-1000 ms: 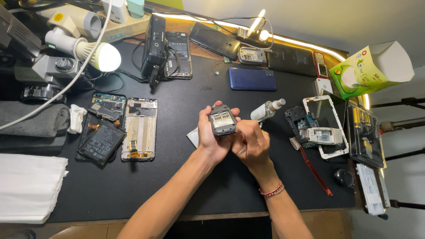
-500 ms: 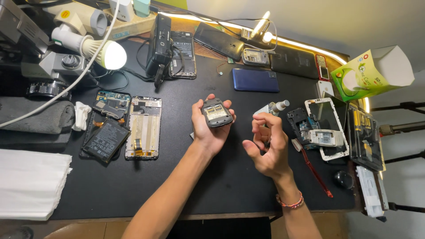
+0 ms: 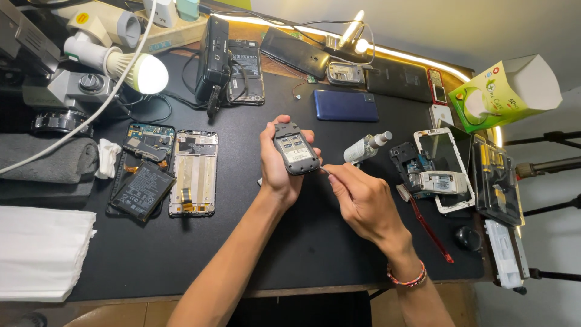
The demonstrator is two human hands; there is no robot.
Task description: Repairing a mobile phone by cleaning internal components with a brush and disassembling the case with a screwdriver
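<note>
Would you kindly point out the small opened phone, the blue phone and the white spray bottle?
small opened phone (image 3: pixel 295 148), head view, on its open back.
blue phone (image 3: pixel 345 105), head view, middle of its back.
white spray bottle (image 3: pixel 363 149), head view, on its body.

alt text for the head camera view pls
A left hand holds a small opened phone above a black mat while the right hand brings a thin tool to its lower edge. Taken-apart phones, a spray bottle and a lit bulb lie around.
</note>
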